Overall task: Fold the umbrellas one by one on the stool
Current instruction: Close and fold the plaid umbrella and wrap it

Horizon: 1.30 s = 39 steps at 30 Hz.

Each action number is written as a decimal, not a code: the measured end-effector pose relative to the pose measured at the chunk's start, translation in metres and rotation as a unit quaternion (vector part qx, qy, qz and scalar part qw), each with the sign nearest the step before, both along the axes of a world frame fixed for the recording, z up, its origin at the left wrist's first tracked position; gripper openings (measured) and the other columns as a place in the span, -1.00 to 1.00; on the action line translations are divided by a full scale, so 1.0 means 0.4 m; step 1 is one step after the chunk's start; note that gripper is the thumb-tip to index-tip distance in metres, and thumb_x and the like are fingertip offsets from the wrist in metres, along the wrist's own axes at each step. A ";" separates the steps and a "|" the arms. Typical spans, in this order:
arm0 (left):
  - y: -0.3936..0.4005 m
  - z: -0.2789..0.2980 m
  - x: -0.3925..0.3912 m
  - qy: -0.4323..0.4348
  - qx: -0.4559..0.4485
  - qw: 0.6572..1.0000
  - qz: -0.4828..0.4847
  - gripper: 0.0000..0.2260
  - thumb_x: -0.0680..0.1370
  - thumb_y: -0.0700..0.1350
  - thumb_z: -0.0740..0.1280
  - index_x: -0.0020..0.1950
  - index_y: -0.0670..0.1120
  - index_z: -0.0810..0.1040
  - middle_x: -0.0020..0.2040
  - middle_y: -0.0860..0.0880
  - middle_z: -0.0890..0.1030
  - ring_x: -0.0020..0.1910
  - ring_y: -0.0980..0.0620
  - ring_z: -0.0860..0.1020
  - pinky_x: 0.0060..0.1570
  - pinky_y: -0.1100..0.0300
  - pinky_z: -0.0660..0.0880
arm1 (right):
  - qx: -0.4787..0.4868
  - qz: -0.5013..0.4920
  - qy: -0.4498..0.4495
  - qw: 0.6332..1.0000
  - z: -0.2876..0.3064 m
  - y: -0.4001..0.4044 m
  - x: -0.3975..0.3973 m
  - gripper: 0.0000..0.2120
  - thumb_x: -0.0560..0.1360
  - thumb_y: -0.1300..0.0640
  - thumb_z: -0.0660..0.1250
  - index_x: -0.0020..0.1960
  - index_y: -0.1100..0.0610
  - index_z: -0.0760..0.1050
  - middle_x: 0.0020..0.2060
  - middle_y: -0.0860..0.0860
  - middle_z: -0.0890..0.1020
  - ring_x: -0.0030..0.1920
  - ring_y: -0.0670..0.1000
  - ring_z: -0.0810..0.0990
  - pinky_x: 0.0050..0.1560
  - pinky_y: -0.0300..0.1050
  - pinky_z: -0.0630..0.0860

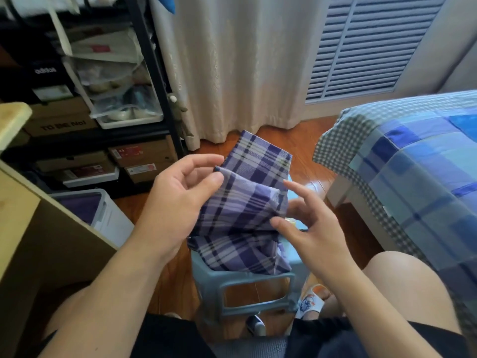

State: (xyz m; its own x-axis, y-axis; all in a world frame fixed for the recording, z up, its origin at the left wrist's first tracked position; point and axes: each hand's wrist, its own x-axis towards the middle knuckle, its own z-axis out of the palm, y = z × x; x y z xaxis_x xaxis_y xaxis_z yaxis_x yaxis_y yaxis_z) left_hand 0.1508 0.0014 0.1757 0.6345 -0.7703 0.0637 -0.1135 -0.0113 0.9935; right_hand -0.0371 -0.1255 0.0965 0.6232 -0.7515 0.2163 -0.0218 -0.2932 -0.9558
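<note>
The purple plaid umbrella point(245, 202) sits over the pale blue stool point(247, 288), its canopy loose and bunched, the lower flaps draped down over the seat's front edge while the upper part is lifted toward the curtain point(232, 68). The left hand point(178, 200) pinches a fold edge of the fabric between thumb and forefinger at the canopy's upper left; its other fingers curl loosely behind. The right hand point(307, 223) is spread, fingers relaxed and straight, the tips touching or just beside the cloth on the right side, seemingly smoothing or gathering a pleat rather than gripping. By the look of it, this umbrella is partway through: the canopy is collapsed and some panels lie in flat pleats, but the folds are uneven, nothing is wrapped round the shaft, and no strap is fastened. The shaft and handle are hidden under the fabric, so whether it is fully telescoped cannot be told. Something small and yellowish shows on the stool beneath the right fingers, too hidden to name. No other umbrella can be made out in view, folded or unfolded, so how many are left cannot be judged. A bed point(413, 164) stands to the right and a shelf point(103, 104) of boxes to the left.
</note>
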 end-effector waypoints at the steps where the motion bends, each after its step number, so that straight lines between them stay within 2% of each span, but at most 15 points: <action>1: -0.009 0.007 0.003 -0.024 0.003 1.000 -0.016 -0.74 0.61 -0.28 0.36 0.17 0.04 0.65 -0.02 0.03 0.73 0.01 0.04 0.70 0.00 0.07 0.63 | -0.022 -0.021 -0.011 0.999 0.006 -0.002 0.003 -0.49 0.50 0.25 0.51 0.37 -0.08 0.50 -0.08 -0.03 0.70 0.04 0.04 0.70 0.16 -0.02 0.61; 5: -0.065 0.028 0.033 -0.108 0.028 0.994 0.003 -0.73 0.58 -0.30 0.41 0.10 0.08 0.66 -0.13 0.18 0.69 -0.08 0.16 0.68 -0.08 0.25 0.60 | -0.080 -0.076 -0.062 0.992 0.036 -0.040 0.029 -0.69 0.51 0.24 0.52 0.18 -0.03 0.60 -0.12 -0.13 0.65 -0.05 -0.02 0.65 0.10 0.08 0.63; 9: -0.102 0.033 0.066 -0.101 0.042 0.994 0.014 -0.78 0.58 -0.26 0.43 0.13 0.04 0.66 -0.13 0.07 0.72 -0.07 0.10 0.70 -0.04 0.15 0.60 | -0.046 0.003 0.046 0.998 0.057 -0.079 0.035 -0.34 0.38 -0.11 0.61 0.39 -0.22 0.38 0.16 -0.13 0.47 0.21 -0.15 0.51 0.27 -0.32 0.48; 11: -0.106 0.023 0.078 -0.072 0.045 0.996 0.020 -0.78 0.57 -0.26 0.44 0.11 0.04 0.67 -0.14 0.06 0.72 -0.09 0.10 0.69 -0.09 0.19 0.57 | -0.065 0.002 0.095 0.993 0.051 -0.083 0.032 -0.28 0.39 -0.05 0.61 0.43 -0.22 0.33 0.09 -0.16 0.49 0.12 -0.17 0.53 0.21 -0.31 0.49; 13: -0.106 0.009 0.086 -0.036 0.048 0.998 0.024 -0.78 0.57 -0.27 0.44 0.09 0.03 0.68 -0.12 0.02 0.72 -0.09 0.06 0.69 -0.14 0.22 0.54 | -0.056 -0.031 0.084 0.994 0.046 -0.078 0.033 -0.35 0.43 0.05 0.58 0.42 -0.17 0.37 -0.07 -0.15 0.57 -0.02 -0.13 0.60 0.09 -0.20 0.57; 16: -0.102 -0.003 0.086 0.006 0.043 0.998 0.034 -0.80 0.58 -0.28 0.42 0.09 -0.01 0.68 -0.09 -0.03 0.73 -0.08 0.03 0.71 -0.17 0.23 0.56 | -0.046 -0.023 0.051 0.997 0.043 -0.057 0.045 -0.42 0.49 0.09 0.54 0.43 -0.16 0.41 -0.09 -0.12 0.65 -0.02 -0.11 0.66 0.07 -0.27 0.58; 19: -0.098 -0.009 0.081 0.006 0.035 0.999 0.041 -0.82 0.57 -0.30 0.42 0.04 -0.02 0.69 -0.08 -0.09 0.74 -0.03 -0.05 0.72 -0.05 0.09 0.62 | -0.074 -0.063 -0.007 0.995 0.037 -0.043 0.050 -0.60 0.53 0.24 0.49 0.26 -0.14 0.58 -0.14 -0.16 0.71 -0.05 -0.11 0.69 0.01 -0.33 0.55; 21: -0.099 -0.009 0.084 0.003 0.032 0.999 0.043 -0.82 0.55 -0.30 0.45 -0.01 -0.01 0.71 -0.09 -0.09 0.74 -0.02 -0.07 0.72 0.03 0.02 0.63 | -0.042 -0.080 -0.041 0.995 0.034 -0.041 0.047 -0.66 0.53 0.29 0.48 0.16 -0.10 0.64 -0.13 -0.14 0.74 -0.05 -0.08 0.72 0.01 -0.22 0.62; 23: -0.102 -0.004 0.087 -0.005 0.029 0.999 0.038 -0.82 0.54 -0.29 0.47 -0.04 -0.01 0.72 -0.12 -0.06 0.74 -0.04 -0.05 0.72 0.05 0.00 0.63 | -0.034 -0.078 -0.021 0.996 0.031 -0.046 0.045 -0.66 0.51 0.26 0.50 0.19 -0.08 0.62 -0.13 -0.12 0.73 -0.06 -0.08 0.71 0.04 -0.10 0.64; 26: -0.109 0.020 0.082 -0.061 0.032 0.998 0.001 -0.82 0.54 -0.27 0.48 0.00 0.01 0.71 -0.18 0.03 0.72 -0.08 0.04 0.70 -0.01 0.11 0.61 | -0.055 -0.041 0.066 0.996 0.041 -0.072 0.049 -0.49 0.45 0.08 0.57 0.32 -0.17 0.48 0.04 -0.20 0.55 0.08 -0.18 0.56 0.14 -0.30 0.53; 28: -0.124 0.041 0.077 -0.106 0.036 0.994 -0.018 -0.81 0.56 -0.24 0.46 0.04 0.05 0.69 -0.16 0.06 0.71 -0.09 0.12 0.69 -0.04 0.23 0.59 | -0.071 -0.019 0.081 0.994 0.056 -0.100 0.069 -0.61 0.45 0.05 0.56 0.23 -0.14 0.55 0.13 -0.15 0.49 0.15 -0.21 0.52 0.18 -0.36 0.49; 30: -0.147 0.050 0.090 -0.143 0.029 0.989 0.021 -0.78 0.59 -0.20 0.42 0.13 0.10 0.64 -0.06 0.11 0.71 -0.03 0.17 0.67 0.03 0.26 0.58 | -0.043 -0.048 0.049 0.997 0.064 -0.138 0.100 -0.90 0.50 0.13 0.52 -0.03 -0.03 0.67 0.00 -0.07 0.64 0.03 -0.12 0.63 0.09 -0.18 0.59; 31: -0.155 0.048 0.099 -0.173 0.034 0.983 0.059 -0.76 0.60 -0.18 0.40 0.20 0.11 0.62 0.02 0.13 0.68 0.01 0.18 0.64 0.08 0.26 0.55 | -0.013 -0.080 0.045 0.996 0.059 -0.165 0.117 -0.94 0.52 0.16 0.50 -0.10 0.03 0.69 -0.10 -0.03 0.69 -0.05 -0.06 0.67 0.02 -0.09 0.62; 35: -0.109 -0.026 0.127 -0.219 0.095 0.965 0.111 -0.77 0.61 -0.18 0.36 0.23 0.03 0.62 0.12 0.09 0.63 0.09 0.13 0.58 0.12 0.28 0.49 | 0.008 -0.131 0.142 0.981 0.019 -0.294 0.191 -0.94 0.53 0.11 0.50 -0.13 0.03 0.69 -0.22 -0.02 0.73 -0.12 0.04 0.71 0.01 0.13 0.66; 39: -0.017 -0.166 0.158 -0.171 0.178 0.965 0.085 -0.78 0.62 -0.16 0.38 0.23 0.06 0.64 0.21 0.01 0.63 0.17 0.10 0.56 0.11 0.34 0.46 | 0.041 -0.112 0.159 0.980 0.007 -0.359 0.244 -0.89 0.54 0.14 0.49 -0.16 0.04 0.65 -0.25 0.00 0.70 -0.17 0.05 0.67 -0.01 0.10 0.66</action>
State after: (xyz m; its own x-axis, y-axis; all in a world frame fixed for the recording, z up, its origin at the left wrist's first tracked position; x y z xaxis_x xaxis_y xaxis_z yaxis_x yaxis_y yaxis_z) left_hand 0.2139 -0.0054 0.1092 0.7425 -0.6685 0.0424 -0.4010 -0.3929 0.8275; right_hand 0.0605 -0.2692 0.0994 0.4676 -0.8835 -0.0282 -0.3764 -0.1702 -0.9107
